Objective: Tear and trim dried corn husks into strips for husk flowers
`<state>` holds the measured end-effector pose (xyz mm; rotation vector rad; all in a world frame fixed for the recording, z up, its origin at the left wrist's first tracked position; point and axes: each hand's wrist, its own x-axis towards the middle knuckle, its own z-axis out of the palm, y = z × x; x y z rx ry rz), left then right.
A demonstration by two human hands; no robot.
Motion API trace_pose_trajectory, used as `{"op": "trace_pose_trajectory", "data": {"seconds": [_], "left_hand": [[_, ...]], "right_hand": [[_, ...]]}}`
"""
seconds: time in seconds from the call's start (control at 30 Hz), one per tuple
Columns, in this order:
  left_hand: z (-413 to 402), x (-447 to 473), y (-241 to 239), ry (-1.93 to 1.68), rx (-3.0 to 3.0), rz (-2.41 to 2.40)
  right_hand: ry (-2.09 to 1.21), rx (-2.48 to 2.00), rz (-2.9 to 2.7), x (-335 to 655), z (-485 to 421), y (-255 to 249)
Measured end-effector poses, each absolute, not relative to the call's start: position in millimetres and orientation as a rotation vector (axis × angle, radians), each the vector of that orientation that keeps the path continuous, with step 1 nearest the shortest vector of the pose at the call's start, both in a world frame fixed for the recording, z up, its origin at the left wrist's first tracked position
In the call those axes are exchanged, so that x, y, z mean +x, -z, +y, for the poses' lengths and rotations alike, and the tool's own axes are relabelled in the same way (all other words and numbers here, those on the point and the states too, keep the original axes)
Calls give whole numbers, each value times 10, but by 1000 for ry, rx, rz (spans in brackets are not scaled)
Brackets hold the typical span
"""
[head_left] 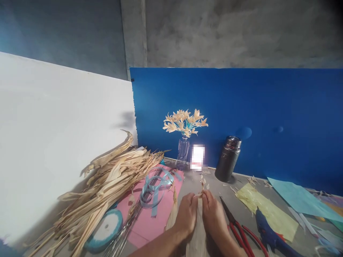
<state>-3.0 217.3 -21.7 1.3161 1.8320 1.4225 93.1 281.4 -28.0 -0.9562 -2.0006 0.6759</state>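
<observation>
A pale dried corn husk (197, 238) runs lengthwise between my hands over the grey table. My left hand (187, 213) is closed on its far end, thumb side inward. Right beside it, my right hand (213, 213) pinches the same end, and a small curled tip of husk sticks up beyond the fingers. Another husk piece (173, 210) lies just left of my left hand. Red-handled pliers or scissors (235, 225) rest to the right of my right hand, with dark pointed jaws. Small husk scraps (205, 182) are scattered ahead of my fingers.
Left lie a heap of dried husks (115, 175), a ribbon roll (104, 230), thin wires (125, 228) and loose blue ribbon (152, 189) on pink paper (150, 228). A flower-filled glass vase (182, 155) and dark flask (227, 160) stand behind; a blue glue gun (268, 228) lies right.
</observation>
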Motion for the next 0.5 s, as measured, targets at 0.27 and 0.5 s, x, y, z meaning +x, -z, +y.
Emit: {"op": "trace_pose_trajectory", "data": {"seconds": [0.27,0.5], "left_hand": [[2213,-105,210,-1559,1255,1749],[2200,-161,192,-1553,1450,1850]], "right_hand": [[-728,-877,-2052,811,2624,246],[-643,-997,-2061,795,2690,194]]}}
